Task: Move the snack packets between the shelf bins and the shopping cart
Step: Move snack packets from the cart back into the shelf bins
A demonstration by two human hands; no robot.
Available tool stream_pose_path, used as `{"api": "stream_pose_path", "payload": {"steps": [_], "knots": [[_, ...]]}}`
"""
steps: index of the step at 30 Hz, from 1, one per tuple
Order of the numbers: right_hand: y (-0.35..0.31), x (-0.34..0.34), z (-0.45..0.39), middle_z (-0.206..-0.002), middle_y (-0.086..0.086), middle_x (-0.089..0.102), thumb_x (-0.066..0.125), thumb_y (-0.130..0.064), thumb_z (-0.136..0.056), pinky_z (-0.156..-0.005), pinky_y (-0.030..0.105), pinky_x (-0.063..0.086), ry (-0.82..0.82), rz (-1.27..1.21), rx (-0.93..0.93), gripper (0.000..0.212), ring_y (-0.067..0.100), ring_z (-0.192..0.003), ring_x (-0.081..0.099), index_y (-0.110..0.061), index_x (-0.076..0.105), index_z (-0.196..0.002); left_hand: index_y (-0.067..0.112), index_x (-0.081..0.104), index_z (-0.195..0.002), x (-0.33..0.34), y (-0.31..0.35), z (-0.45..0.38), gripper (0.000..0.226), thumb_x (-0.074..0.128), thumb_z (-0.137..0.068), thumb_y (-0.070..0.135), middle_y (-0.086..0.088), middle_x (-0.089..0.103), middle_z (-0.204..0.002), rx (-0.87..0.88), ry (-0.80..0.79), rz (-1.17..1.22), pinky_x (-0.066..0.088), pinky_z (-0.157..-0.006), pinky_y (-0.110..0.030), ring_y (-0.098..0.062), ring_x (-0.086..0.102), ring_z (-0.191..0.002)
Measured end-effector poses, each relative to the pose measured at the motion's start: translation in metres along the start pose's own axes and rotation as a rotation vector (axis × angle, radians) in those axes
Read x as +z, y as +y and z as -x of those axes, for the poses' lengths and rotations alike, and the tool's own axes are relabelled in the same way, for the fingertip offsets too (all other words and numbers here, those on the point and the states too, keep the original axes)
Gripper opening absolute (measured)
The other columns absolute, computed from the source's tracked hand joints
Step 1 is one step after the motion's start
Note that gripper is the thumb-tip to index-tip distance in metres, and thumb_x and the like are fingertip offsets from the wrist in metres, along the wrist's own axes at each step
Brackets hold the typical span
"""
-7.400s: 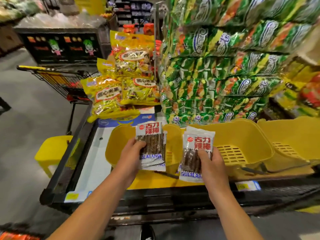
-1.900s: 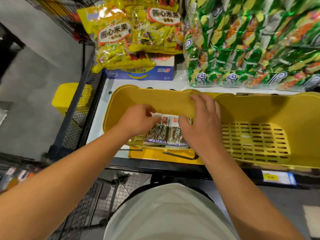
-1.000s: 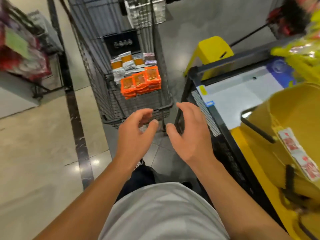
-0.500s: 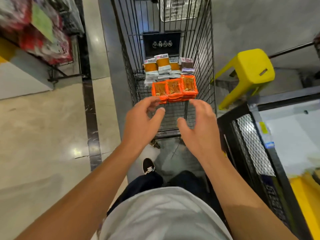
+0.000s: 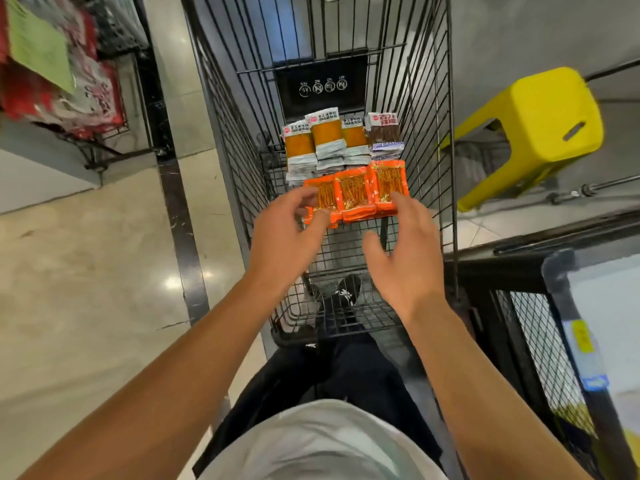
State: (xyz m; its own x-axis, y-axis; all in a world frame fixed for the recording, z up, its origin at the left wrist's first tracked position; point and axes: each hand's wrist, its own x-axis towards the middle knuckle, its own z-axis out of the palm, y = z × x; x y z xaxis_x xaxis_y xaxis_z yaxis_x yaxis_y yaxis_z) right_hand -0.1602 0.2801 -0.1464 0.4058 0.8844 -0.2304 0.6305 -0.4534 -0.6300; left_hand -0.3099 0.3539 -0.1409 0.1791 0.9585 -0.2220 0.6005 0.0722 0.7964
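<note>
Seconds ago both hands were setting brown stick packets into a yellow shelf bin; since then the person has turned from the shelf, and the view now looks down into the shopping cart [image 5: 429, 140]. Over the last second the hands have travelled from above the floor to the row of orange packets [image 5: 356, 192] on the cart's floor.

The left hand [image 5: 287, 233] is at the packet at the 9 o'clock end of the row, fingers and thumb spread and loosely curved, thumb tip seemingly on its front edge, not yet holding it. The right hand [image 5: 403, 254] is at the 3 o'clock end, fingers wide and empty, fingertips over the packet's corner.

Beyond the row, toward 12 o'clock, lie white-and-amber packets [image 5: 323, 143] and a stack of brown stick packets [image 5: 384, 136]. A yellow stool [image 5: 540, 126] stands on the floor at 2 o'clock.

Judging by this, the shelf drop is finished and another pickup is starting, with orange packets the likely next load.
</note>
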Motion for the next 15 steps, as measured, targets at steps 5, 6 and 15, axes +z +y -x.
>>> {"api": "stream_pose_path", "payload": {"steps": [5, 6, 15], "knots": [[0.021, 0.016, -0.068, -0.151, 0.004, 0.041, 0.058, -0.033, -0.096, -0.12, 0.039, 0.028, -0.016, 0.031, 0.01, 0.064, 0.022, -0.143, 0.032, -0.013, 0.035, -0.152, 0.02, 0.063, -0.13, 0.027, -0.013, -0.068, 0.045, 0.059, -0.087, 0.034, 0.008, 0.066, -0.114, -0.002, -0.087, -0.121, 0.053, -0.092, -0.037, -0.009, 0.061, -0.1], [0.026, 0.02, -0.08, -0.149, 0.006, 0.043, 0.059, -0.033, -0.095, -0.118, 0.04, 0.03, -0.02, 0.036, 0.02, 0.063, 0.024, -0.141, 0.034, -0.012, 0.037, -0.15, 0.02, 0.063, -0.129, 0.032, -0.019, -0.081, 0.044, 0.06, -0.088, 0.033, 0.006, 0.067, -0.115, 0.002, -0.106, -0.144, 0.052, -0.093, -0.037, -0.011, 0.061, -0.101], [0.053, 0.07, -0.155, -0.139, 0.022, 0.048, 0.057, -0.031, -0.089, -0.106, 0.052, 0.042, 0.04, 0.028, 0.148, 0.062, 0.04, -0.13, 0.045, -0.003, 0.045, -0.142, 0.019, 0.063, -0.13, 0.088, -0.066, -0.187, 0.042, 0.058, -0.091, 0.034, -0.001, 0.067, -0.119, 0.065, -0.264, -0.242, 0.048, -0.092, -0.031, -0.013, 0.06, -0.105]]}}
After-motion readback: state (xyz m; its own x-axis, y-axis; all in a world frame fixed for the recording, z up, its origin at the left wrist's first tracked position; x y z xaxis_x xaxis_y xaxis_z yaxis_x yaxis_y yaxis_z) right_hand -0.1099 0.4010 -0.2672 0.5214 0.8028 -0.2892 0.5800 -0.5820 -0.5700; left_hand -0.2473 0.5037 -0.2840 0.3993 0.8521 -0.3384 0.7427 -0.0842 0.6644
